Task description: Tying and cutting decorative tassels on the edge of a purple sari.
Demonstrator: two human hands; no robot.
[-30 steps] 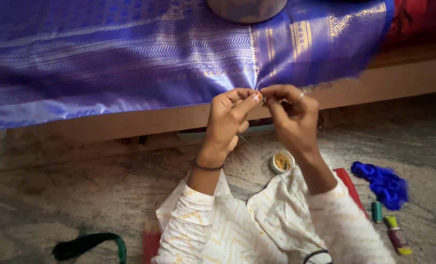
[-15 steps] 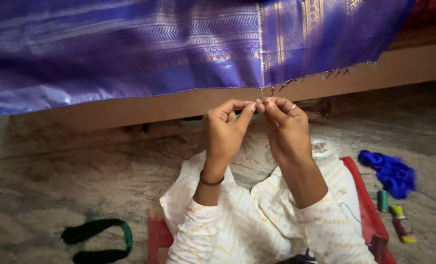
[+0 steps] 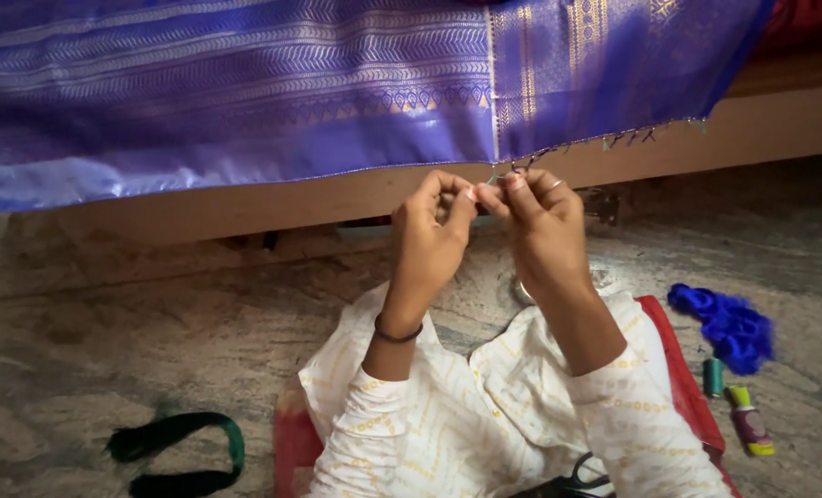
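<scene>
Marbled stone floor (image 3: 134,314), blue thread bundle (image 3: 726,323), green skein (image 3: 176,452), two spools (image 3: 732,406)

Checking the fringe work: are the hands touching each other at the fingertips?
Touching: the head view shows the left hand and right hand meeting fingertip to fingertip just below the purple cloth edge.

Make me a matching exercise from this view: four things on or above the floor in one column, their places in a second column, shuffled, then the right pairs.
Things:
1. purple woven cloth
2. blue thread bundle
3. dark green thread hank
4. scissors

Places:
A. floor, lower left
B. bottom edge, on the white-clothed lap
C. draped over the wooden ledge, top
D. floor, right, above two thread spools

Pairs: 1-C, 2-D, 3-A, 4-B
</scene>
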